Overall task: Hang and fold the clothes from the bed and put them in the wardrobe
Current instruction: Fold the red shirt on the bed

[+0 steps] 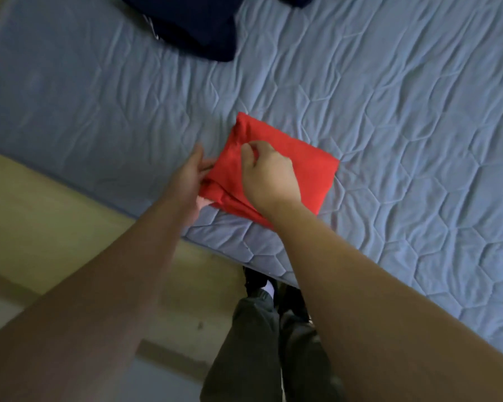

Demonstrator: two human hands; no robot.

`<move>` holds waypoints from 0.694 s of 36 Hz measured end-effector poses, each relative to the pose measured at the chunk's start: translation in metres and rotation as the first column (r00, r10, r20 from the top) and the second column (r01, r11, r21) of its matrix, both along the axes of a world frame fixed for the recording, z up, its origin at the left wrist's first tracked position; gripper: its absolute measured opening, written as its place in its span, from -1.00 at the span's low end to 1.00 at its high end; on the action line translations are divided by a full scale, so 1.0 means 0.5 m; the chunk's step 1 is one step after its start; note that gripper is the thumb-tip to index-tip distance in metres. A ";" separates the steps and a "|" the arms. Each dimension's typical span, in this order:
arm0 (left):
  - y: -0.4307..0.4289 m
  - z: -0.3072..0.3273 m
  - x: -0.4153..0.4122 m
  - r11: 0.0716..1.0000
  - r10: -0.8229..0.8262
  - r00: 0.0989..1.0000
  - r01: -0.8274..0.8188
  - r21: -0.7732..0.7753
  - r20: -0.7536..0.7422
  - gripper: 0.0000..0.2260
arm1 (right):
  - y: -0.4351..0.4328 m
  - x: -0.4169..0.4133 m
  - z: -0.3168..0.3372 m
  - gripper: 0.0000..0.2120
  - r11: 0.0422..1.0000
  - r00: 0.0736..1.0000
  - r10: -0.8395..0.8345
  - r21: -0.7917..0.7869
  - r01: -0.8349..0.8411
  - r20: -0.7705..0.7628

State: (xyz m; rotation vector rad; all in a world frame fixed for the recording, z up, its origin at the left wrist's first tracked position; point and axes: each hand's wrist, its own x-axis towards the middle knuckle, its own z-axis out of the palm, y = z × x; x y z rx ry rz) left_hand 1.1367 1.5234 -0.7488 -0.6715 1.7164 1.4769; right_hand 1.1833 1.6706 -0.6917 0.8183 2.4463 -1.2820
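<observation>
A red folded garment [308,175] lies on the blue quilted bed [389,111], close to its near edge and well in from either end. The right grip [269,175] rests on top of the garment with its fingers curled down, pinching the cloth near the garment's left side. The left grip [190,175] is at the garment's left edge, thumb raised and fingers reaching in against the fold; blur hides whether they close on the cloth. A dark navy garment [192,24] lies toward the bed's far edge, well apart from the red one.
</observation>
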 end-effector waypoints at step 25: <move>-0.021 0.392 0.042 0.975 -0.217 0.967 0.221 -0.012 0.135 -0.82 | 0.125 0.102 0.261 -0.35 0.875 0.881 -0.414 -0.169 0.454 0.229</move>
